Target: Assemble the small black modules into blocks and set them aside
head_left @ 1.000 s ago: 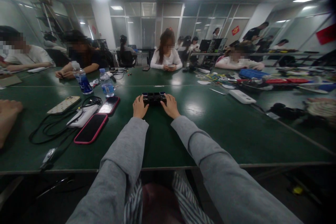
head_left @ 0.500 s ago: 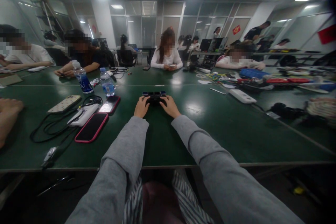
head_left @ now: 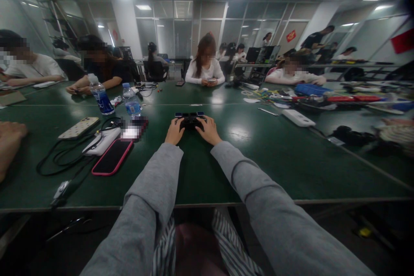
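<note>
A small black device (head_left: 190, 119) lies on the green table (head_left: 246, 159) straight ahead of me. My left hand (head_left: 174, 131) grips its left end with curled fingers. My right hand (head_left: 208, 130) grips its right end the same way. Both arms wear grey sleeves and reach forward over the table edge. The hands hide the lower part of the device.
Left of my hands lie a pink-cased phone (head_left: 112, 157), a white power bank (head_left: 101, 140) with black cable, another phone (head_left: 78, 127) and two water bottles (head_left: 101, 100). A white box (head_left: 298, 118) and clutter sit at the right. Several people sit around the table.
Both hands have closed in over the device's ends, fingers now curled onto it. The device has stayed in place.
</note>
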`<state>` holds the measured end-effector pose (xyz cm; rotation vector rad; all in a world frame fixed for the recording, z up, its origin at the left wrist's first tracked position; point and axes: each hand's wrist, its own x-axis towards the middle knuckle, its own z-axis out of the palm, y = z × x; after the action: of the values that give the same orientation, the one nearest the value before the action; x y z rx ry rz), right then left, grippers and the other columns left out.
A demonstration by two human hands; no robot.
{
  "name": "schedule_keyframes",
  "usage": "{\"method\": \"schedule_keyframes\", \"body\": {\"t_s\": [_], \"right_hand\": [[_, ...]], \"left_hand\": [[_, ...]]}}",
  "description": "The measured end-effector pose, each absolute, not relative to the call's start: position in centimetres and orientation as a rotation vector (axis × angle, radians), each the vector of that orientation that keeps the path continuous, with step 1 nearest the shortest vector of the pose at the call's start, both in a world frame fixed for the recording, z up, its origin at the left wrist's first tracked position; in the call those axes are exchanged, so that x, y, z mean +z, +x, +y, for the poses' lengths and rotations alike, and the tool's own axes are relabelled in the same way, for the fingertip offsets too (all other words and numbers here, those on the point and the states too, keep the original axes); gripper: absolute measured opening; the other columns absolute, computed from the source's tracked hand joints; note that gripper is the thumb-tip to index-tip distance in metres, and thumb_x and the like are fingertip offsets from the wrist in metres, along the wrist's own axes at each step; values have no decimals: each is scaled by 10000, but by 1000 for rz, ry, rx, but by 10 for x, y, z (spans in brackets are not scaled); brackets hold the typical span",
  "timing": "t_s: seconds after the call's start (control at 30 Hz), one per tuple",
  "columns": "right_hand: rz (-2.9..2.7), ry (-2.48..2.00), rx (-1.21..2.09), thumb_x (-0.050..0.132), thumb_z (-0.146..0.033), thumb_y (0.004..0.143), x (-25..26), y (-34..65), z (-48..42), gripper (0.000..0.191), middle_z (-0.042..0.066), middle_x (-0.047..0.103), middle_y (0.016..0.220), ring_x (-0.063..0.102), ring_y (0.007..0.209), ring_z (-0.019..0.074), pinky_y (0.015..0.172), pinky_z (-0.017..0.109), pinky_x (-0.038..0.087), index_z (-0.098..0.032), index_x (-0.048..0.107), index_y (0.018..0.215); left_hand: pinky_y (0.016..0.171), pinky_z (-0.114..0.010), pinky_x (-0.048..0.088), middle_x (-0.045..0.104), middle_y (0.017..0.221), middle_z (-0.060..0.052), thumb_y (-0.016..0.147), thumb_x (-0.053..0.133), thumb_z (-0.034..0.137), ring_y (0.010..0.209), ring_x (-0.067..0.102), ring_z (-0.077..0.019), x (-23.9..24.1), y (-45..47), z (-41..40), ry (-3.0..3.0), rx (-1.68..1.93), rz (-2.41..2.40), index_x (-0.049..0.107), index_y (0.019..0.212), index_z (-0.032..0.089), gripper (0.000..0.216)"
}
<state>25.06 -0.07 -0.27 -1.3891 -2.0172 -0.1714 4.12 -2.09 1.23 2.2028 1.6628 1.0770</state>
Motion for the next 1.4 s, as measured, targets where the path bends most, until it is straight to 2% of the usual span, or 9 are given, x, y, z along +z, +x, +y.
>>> {"method": "schedule_keyframes", "body": {"t_s": [0.1, 0.27, 0.4, 0.67, 0.87, 0.97, 1.17, 1.4], "right_hand": [[-1991, -1411, -165, 488, -413, 914, -5, 252, 1, 532, 137, 388, 1423, 331, 1310, 300, 1047, 498, 370, -211, 434, 1403], [-2045, -1409, -185, 506, -368, 907, -5, 253, 1, 487, 104, 358, 1463, 308, 1332, 301, 1023, 512, 383, -266, 461, 1381], [-2101, -1368, -235, 526, -362, 899, -4, 252, -1, 477, 78, 319, 1486, 282, 1347, 306, 1024, 515, 379, -317, 476, 1371], [-2104, -1346, -204, 519, -342, 898, -3, 253, -2, 440, 63, 328, 1461, 296, 1328, 309, 1014, 525, 385, -338, 507, 1337], [-2056, -1344, -160, 528, -273, 858, -5, 253, -2, 568, 124, 354, 1433, 340, 1303, 306, 1015, 509, 400, -221, 394, 1408], [-2026, -1383, -143, 522, -205, 821, -7, 255, 2, 575, 148, 366, 1420, 354, 1298, 313, 1013, 507, 407, -170, 401, 1382], [-2035, -1383, -123, 504, -200, 834, -7, 258, 6, 479, 146, 441, 1346, 457, 1215, 286, 973, 476, 457, -159, 451, 1309], [-1895, -1343, -53, 522, -213, 828, -4, 262, 5, 301, 111, 507, 1178, 537, 1094, 238, 936, 413, 487, -188, 510, 1128]], "left_hand": [[1082, -452, 416, 340, 1453, -148, 864, 582, 216, 1298, 466, -279, 9, 41, -18, 2140, 1129, 1693, 369, 1410, 192, 587], [1072, -445, 420, 351, 1442, -172, 858, 594, 218, 1292, 475, -290, 7, 39, -16, 2068, 1129, 1751, 334, 1416, 155, 619], [1051, -437, 438, 384, 1417, -155, 860, 575, 172, 1250, 515, -277, 8, 37, -17, 2011, 1157, 1798, 365, 1397, 182, 577], [1044, -434, 444, 427, 1382, -140, 858, 573, 141, 1235, 523, -271, 12, 38, -15, 1957, 1174, 1820, 439, 1348, 186, 509], [1040, -429, 446, 441, 1375, -132, 865, 563, 140, 1219, 537, -270, 13, 37, -13, 1944, 1171, 1805, 453, 1340, 199, 492], [1041, -433, 445, 449, 1365, -132, 858, 576, 145, 1212, 540, -269, 10, 37, -10, 1939, 1179, 1801, 459, 1333, 200, 493], [1054, -432, 434, 467, 1329, -133, 837, 595, 134, 1231, 523, -263, 4, 34, -3, 1980, 1248, 1764, 464, 1316, 192, 500], [1052, -434, 434, 473, 1314, -150, 827, 599, 128, 1229, 513, -262, 0, 33, -1, 2018, 1294, 1754, 478, 1297, 160, 486]]}}
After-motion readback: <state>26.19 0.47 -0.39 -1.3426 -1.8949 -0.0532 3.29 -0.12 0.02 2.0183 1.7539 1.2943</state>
